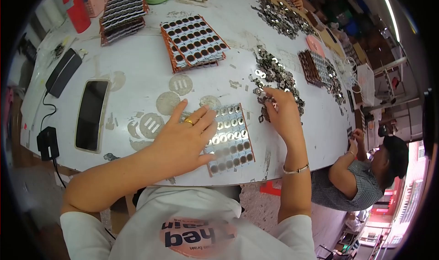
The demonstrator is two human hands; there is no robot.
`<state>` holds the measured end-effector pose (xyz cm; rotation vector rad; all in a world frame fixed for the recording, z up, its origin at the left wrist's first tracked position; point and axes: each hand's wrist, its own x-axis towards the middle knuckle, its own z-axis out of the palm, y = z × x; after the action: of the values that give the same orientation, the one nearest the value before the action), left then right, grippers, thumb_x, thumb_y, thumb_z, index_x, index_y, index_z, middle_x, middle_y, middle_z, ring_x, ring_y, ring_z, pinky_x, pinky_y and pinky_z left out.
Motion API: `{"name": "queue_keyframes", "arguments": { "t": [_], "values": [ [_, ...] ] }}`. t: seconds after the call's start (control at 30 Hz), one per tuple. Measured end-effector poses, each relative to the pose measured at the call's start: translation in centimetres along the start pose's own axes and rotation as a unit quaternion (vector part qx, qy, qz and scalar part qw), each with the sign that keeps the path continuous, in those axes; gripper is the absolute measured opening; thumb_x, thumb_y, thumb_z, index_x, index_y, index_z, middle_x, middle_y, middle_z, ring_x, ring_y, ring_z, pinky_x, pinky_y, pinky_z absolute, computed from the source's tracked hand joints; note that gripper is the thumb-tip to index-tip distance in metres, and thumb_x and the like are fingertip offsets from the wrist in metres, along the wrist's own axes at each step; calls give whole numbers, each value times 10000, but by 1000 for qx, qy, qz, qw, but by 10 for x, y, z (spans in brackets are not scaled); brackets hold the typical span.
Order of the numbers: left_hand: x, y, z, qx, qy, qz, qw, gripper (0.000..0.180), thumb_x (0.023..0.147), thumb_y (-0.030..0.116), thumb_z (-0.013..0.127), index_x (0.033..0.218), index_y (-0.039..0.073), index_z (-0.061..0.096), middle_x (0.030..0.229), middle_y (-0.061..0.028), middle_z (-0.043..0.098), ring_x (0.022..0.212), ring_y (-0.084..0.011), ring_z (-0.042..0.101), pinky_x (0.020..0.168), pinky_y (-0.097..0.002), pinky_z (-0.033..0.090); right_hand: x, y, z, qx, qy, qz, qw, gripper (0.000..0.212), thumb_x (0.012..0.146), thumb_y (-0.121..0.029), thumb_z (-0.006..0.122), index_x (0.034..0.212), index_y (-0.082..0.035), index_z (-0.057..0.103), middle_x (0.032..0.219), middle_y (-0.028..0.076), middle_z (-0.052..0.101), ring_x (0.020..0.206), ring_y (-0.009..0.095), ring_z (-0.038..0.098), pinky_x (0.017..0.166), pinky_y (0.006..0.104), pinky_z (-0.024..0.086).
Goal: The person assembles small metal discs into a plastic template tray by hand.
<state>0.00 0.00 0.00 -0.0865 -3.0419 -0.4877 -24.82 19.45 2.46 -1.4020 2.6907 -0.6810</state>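
Head view: a flat tray (232,139) of round pockets, part filled with shiny metal rings, lies on the white table (137,68). Left hand (183,139) presses flat on it, fingers spread. Right hand (280,109), just beyond the tray's right edge, pinches rings from the loose heap (274,72).

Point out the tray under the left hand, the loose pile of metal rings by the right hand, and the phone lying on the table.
tray (234,143): head view, on its bare right half of filled slots.
pile of metal rings (274,72): head view, middle of the heap.
phone (91,115): head view, centre of its dark screen.
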Motion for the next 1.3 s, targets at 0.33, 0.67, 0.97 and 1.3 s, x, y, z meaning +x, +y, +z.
{"name": "queue_keyframes", "arguments": {
  "t": [0.33,0.67,0.97,1.3],
  "values": [
    [-7,-2,9,-9,71,64,995,615,917,389,805,1451,144,620,1534,-93,568,1489,-272,494,1238,-605,301,19,-3,21,-79,110,-101,986,320,875,49,671,1163,-67,750,972,133,712,943,370,640,850,473,540],
    [-15,-19,12,-62,97,154,981,370,880,286,843,1226,201,744,1440,-31,644,1411,-217,589,1215,-558,357,24,-5,21,131,-7,-5,991,312,907,77,707,1195,-37,753,1028,75,699,927,180,685,865,324,567],
    [-16,-22,16,-56,113,156,980,343,889,302,825,1209,205,746,1431,1,666,1416,-201,590,1192,-528,412,-26,-39,6,366,-26,36,930,296,952,69,657,1228,-28,706,1050,-9,644,918,78,595,838,250,514],
    [-14,-25,8,-26,81,175,981,238,901,271,810,1108,163,761,1397,-12,684,1402,-214,600,1193,-510,434,-63,-85,24,324,-206,16,923,234,953,97,692,1162,-4,716,957,23,671,846,80,646,721,243,523]
  ]
}}
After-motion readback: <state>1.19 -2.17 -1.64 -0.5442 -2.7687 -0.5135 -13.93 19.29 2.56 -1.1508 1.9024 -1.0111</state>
